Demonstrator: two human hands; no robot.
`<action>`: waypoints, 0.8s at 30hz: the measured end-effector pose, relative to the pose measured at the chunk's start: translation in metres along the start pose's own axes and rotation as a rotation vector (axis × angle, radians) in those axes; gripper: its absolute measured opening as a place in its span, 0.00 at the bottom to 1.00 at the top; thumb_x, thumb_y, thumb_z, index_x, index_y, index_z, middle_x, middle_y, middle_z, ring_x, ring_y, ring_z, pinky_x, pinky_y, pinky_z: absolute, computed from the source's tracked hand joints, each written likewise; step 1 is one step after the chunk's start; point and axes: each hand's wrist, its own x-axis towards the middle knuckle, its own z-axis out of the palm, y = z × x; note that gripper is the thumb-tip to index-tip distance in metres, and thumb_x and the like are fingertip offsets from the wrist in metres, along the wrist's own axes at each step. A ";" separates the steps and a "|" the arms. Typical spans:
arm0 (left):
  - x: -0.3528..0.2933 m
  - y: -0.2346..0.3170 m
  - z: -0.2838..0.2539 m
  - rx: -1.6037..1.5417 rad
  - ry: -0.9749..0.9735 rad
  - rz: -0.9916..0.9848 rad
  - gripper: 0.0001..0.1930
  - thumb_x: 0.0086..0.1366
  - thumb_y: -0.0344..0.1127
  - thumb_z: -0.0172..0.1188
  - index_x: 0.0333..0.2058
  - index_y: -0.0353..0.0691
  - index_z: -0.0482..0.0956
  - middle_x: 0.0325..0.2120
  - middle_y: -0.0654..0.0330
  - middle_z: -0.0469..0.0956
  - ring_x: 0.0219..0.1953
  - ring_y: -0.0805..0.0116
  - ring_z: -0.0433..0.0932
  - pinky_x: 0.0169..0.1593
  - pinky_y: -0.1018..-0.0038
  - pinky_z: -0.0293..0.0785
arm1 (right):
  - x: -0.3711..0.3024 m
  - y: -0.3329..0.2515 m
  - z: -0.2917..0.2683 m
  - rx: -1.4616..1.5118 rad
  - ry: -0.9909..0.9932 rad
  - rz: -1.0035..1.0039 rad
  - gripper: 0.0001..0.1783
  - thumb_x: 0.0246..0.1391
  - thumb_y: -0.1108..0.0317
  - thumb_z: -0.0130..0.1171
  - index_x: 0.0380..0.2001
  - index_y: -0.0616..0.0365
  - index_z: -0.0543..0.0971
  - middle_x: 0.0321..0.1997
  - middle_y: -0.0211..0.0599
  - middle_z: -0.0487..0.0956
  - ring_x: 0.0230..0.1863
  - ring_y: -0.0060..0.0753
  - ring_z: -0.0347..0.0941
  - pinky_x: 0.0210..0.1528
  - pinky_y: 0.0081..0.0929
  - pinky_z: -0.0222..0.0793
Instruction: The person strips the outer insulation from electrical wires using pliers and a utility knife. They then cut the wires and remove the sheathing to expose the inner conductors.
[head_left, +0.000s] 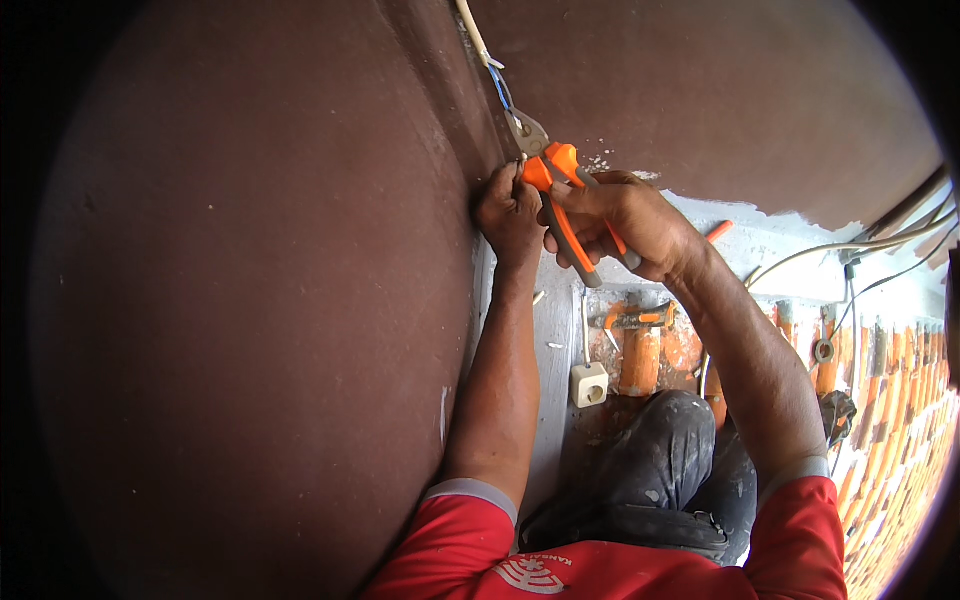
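Observation:
A pale sheathed cable (476,35) comes down the brown wall, with blue and darker wires (500,88) bared from its end. The grey jaws of orange-and-grey pliers (537,172) are at these wires; whether they bite on them is too small to tell. My right hand (628,218) is closed round the pliers' handles, which point down and to the right. Just below the jaws, my left hand (512,212) is closed, its thumb and fingers pinched by the pliers' head. What the left fingers hold is hidden.
A white socket box (590,385) hangs on a cable below my hands. Near it, an orange-and-grey tool (637,318) lies on orange roof tiles (640,365). Loose cables (860,243) and a dark ring-shaped roll (823,351) are at the right. Brown wall (260,280) rises close on my left.

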 end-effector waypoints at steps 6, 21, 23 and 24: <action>-0.001 0.003 0.001 -0.004 0.004 -0.067 0.14 0.67 0.20 0.52 0.44 0.31 0.85 0.35 0.49 0.87 0.35 0.60 0.86 0.44 0.65 0.83 | 0.002 0.007 0.005 0.288 -0.077 0.065 0.22 0.76 0.53 0.63 0.49 0.67 0.81 0.38 0.47 0.88 0.31 0.36 0.87 0.33 0.37 0.87; 0.003 0.022 0.001 -0.081 0.015 0.036 0.15 0.82 0.30 0.59 0.31 0.35 0.79 0.17 0.63 0.71 0.17 0.79 0.69 0.22 0.73 0.64 | -0.007 -0.003 0.009 -0.722 0.218 -0.076 0.25 0.75 0.54 0.61 0.47 0.73 0.79 0.27 0.52 0.86 0.31 0.48 0.88 0.36 0.46 0.85; 0.001 0.017 0.000 -0.119 -0.017 -0.022 0.16 0.82 0.31 0.59 0.30 0.36 0.78 0.17 0.65 0.70 0.16 0.80 0.68 0.22 0.73 0.63 | -0.003 0.011 -0.002 -1.066 0.362 -0.219 0.24 0.75 0.55 0.60 0.46 0.73 0.78 0.29 0.58 0.86 0.34 0.57 0.88 0.41 0.51 0.85; 0.002 0.017 0.000 -0.137 -0.031 -0.051 0.16 0.83 0.31 0.59 0.29 0.36 0.78 0.16 0.65 0.70 0.15 0.80 0.68 0.21 0.73 0.63 | -0.002 0.012 -0.003 -1.238 0.433 -0.293 0.23 0.75 0.56 0.59 0.46 0.72 0.77 0.30 0.60 0.87 0.36 0.61 0.88 0.44 0.53 0.84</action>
